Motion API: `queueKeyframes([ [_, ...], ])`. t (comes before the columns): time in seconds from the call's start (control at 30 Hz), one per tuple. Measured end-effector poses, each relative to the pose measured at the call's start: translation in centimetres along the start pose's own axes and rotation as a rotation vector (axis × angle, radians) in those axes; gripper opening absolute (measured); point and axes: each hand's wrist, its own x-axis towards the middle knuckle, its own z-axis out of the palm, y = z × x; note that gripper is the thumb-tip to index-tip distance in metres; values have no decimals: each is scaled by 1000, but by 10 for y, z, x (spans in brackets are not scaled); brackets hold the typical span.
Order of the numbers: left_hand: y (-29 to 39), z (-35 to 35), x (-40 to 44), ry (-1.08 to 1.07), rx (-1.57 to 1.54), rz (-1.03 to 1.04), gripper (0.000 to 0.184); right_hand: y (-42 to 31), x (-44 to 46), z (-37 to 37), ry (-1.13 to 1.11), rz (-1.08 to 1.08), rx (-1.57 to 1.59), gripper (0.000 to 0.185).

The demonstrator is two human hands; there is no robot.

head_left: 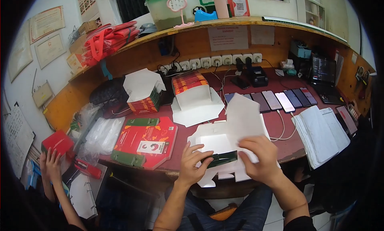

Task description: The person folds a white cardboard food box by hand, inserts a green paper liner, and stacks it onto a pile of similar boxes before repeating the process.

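A white cardboard box (214, 136), partly folded with raised flaps, lies at the table's front edge before me. My left hand (194, 165) is closed on its dark green edge panel (224, 158), thumb and fingers on either side. On the right, my right hand (259, 157) is beside that panel's other end, fingers bent; whether it grips a flap is unclear. A tall white flap (244, 117) stands above it. Left of the box lies a stack of flat red and green box blanks (148, 141).
Two part-folded boxes (145, 93) (194, 91) stand behind. Several phones (285, 101) lie in a row on the right, near white papers (322, 135) and a laptop (323, 77). At the far left, another person's hands (51, 167) touch a red box (58, 145).
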Motion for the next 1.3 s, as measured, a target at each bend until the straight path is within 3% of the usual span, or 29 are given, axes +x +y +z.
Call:
queueKeyframes([
  [0.03, 1, -1, 0, 49, -44, -20, 20, 1, -10, 0, -2, -9, 0, 35],
  [0.1, 2, -2, 1, 77, -71, -43, 20, 4, -31, 0, 1, 283, 155, 39],
  [0.2, 11, 0, 5, 61, -124, -66, 17, 8, -33, 22, 26, 207, 66, 38],
  [0.4, 17, 1, 3, 10, -147, -77, 17, 33, -35, 48, -59, 252, 152, 27],
  [0.5, 22, 1, 2, -20, -173, -166, 18, 36, -36, 61, 132, 248, 157, 21],
  [0.7, 22, 2, 6, -16, -142, -67, 17, 36, -28, 58, 12, 178, 169, 22],
  [0.77, 22, 3, 8, -6, -141, -105, 19, 35, -27, 57, -101, -26, 153, 21],
  [0.87, 23, 0, 9, -55, -176, -108, 19, 34, -29, 57, -82, 113, 112, 20],
  [0.9, 25, 0, 10, -51, -175, -108, 19, 42, -28, 61, 59, 131, 145, 18],
  [0.97, 27, -1, 11, -145, -206, -67, 20, 43, -27, 64, 78, 135, 177, 17],
  [1.3, 30, -7, 18, -114, -260, -44, 19, 46, -23, 65, 116, 66, 261, 11],
])
